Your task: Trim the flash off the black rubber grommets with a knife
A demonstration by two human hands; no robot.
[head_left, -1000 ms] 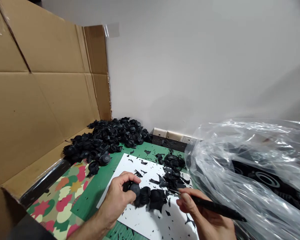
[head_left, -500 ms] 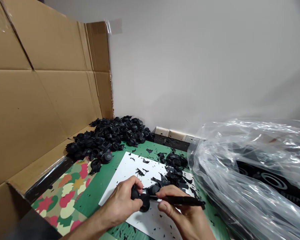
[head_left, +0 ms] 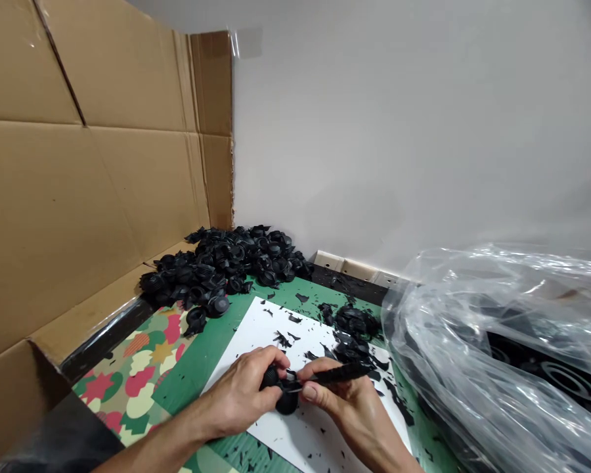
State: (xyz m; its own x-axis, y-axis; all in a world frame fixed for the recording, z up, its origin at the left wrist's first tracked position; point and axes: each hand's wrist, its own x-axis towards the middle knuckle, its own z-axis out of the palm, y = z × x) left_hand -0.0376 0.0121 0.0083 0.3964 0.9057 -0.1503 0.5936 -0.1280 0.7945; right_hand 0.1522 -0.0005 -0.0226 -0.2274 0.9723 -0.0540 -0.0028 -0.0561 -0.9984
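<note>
My left hand [head_left: 251, 384] is closed, thumb and fingers pinching a round black rubber part [head_left: 286, 402] over the white sheet [head_left: 236, 335]. In my right hand [head_left: 342, 394] is a slim black-handled craft knife [head_left: 342, 373], held like a pen and pointing left. Its thin metal tip lies against the rubber part, close to my left thumb. My fingers cover some of the part, so its full shape is hidden. Black trimmings [head_left: 352, 345] lie on the sheet just beyond my right hand.
A heap of black rubber parts [head_left: 226, 263] sits at the back left on the green mat [head_left: 231, 315], beside a cardboard wall [head_left: 142, 177]. Patterned paper [head_left: 138, 368] lies at left. Clear plastic wrapping [head_left: 438, 335] bulges at right. Wall sockets [head_left: 357, 269] line the back edge.
My right hand has moved left, bringing the knife tip onto the rubber part. The round piece beside my right fingertips no longer shows there. The whole view has shifted slightly.
</note>
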